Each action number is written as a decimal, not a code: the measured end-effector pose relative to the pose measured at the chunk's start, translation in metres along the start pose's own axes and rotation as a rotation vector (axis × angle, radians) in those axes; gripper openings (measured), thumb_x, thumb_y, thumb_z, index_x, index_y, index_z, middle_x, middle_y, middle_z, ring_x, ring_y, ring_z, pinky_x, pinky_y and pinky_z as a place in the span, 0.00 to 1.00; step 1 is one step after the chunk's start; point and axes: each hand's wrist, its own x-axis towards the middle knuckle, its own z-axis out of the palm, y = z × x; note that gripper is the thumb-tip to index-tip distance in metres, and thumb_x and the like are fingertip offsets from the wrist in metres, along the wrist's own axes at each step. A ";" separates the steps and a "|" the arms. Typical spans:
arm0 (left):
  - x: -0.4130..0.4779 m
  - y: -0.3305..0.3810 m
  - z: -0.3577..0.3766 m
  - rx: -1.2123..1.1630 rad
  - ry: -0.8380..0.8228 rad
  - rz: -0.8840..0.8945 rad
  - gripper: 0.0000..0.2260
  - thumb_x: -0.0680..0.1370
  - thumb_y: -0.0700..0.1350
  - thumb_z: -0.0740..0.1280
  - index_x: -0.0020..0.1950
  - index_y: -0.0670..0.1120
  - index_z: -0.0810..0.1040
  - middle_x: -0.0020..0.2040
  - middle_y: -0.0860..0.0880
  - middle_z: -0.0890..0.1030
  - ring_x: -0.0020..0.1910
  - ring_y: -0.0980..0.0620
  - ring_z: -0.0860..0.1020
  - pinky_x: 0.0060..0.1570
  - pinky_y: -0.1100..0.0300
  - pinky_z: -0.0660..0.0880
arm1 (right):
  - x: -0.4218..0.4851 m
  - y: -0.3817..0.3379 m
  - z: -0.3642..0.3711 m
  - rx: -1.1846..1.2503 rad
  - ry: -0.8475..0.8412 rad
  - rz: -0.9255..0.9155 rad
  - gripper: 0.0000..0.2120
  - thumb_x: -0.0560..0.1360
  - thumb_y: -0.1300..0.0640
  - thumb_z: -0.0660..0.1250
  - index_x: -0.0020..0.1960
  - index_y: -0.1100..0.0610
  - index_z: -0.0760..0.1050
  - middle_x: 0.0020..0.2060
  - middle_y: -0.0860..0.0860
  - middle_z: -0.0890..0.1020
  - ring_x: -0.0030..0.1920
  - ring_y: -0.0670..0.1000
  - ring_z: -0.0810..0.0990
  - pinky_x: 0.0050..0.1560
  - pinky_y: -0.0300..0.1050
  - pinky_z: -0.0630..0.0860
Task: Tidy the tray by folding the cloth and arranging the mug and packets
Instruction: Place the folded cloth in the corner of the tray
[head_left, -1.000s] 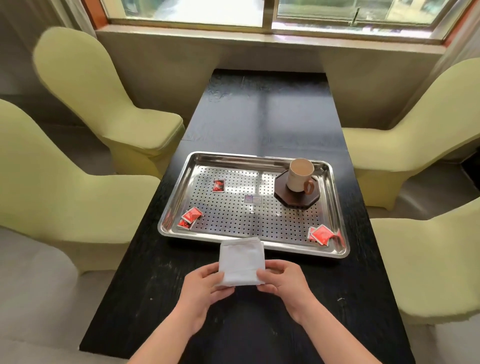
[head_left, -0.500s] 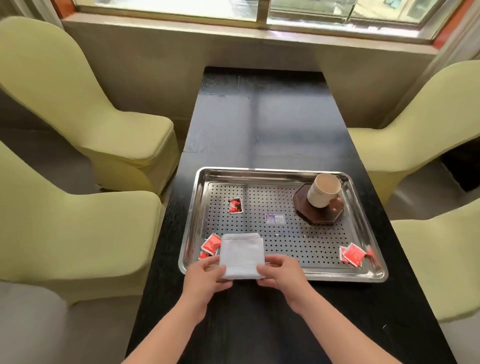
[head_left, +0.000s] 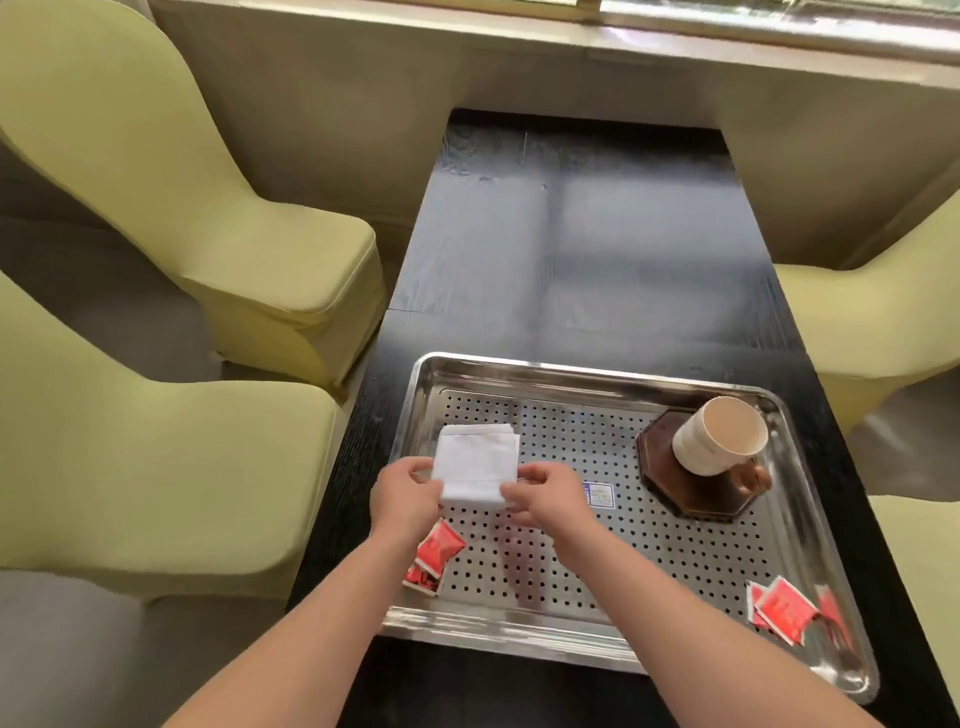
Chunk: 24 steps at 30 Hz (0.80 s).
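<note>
A folded white cloth (head_left: 475, 462) is over the far left part of the perforated steel tray (head_left: 571, 371). My left hand (head_left: 405, 493) pinches its near left corner and my right hand (head_left: 545, 493) pinches its near right corner. A cream mug (head_left: 719, 436) with a brown handle stands on a dark octagonal coaster (head_left: 691, 493) at the tray's far right. Red packets (head_left: 436, 556) lie at the tray's near left, partly under my left forearm. More red packets (head_left: 782, 608) lie at the near right corner.
The tray sits on a narrow black table (head_left: 571, 249) that runs to a window sill. Yellow-green covered chairs (head_left: 156, 467) flank the table on both sides. A small blue-white sticker (head_left: 600, 493) is on the tray floor beside my right hand.
Both hands have carried the folded cloth forward from the table's near edge over the tray's rim to its far left part. The loose packet seen there earlier is now hidden.
</note>
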 end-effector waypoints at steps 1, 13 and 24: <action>0.010 0.007 0.004 0.095 0.029 0.045 0.14 0.77 0.38 0.69 0.62 0.47 0.79 0.54 0.46 0.82 0.47 0.48 0.82 0.50 0.48 0.82 | 0.011 -0.005 0.000 -0.013 0.007 -0.008 0.12 0.75 0.66 0.72 0.57 0.61 0.77 0.49 0.56 0.83 0.45 0.55 0.84 0.47 0.51 0.85; 0.093 0.038 0.032 0.685 0.201 0.381 0.10 0.80 0.38 0.61 0.59 0.45 0.77 0.47 0.46 0.82 0.41 0.48 0.76 0.40 0.54 0.73 | 0.106 -0.037 0.023 -0.175 0.077 -0.065 0.09 0.72 0.64 0.73 0.49 0.53 0.82 0.43 0.50 0.86 0.47 0.54 0.86 0.53 0.55 0.83; 0.078 0.030 0.049 0.736 0.155 0.493 0.15 0.78 0.41 0.65 0.64 0.47 0.76 0.56 0.47 0.76 0.52 0.49 0.74 0.43 0.56 0.76 | 0.121 -0.022 0.018 -0.398 0.141 -0.195 0.17 0.78 0.58 0.67 0.67 0.53 0.77 0.58 0.47 0.82 0.59 0.51 0.80 0.61 0.49 0.75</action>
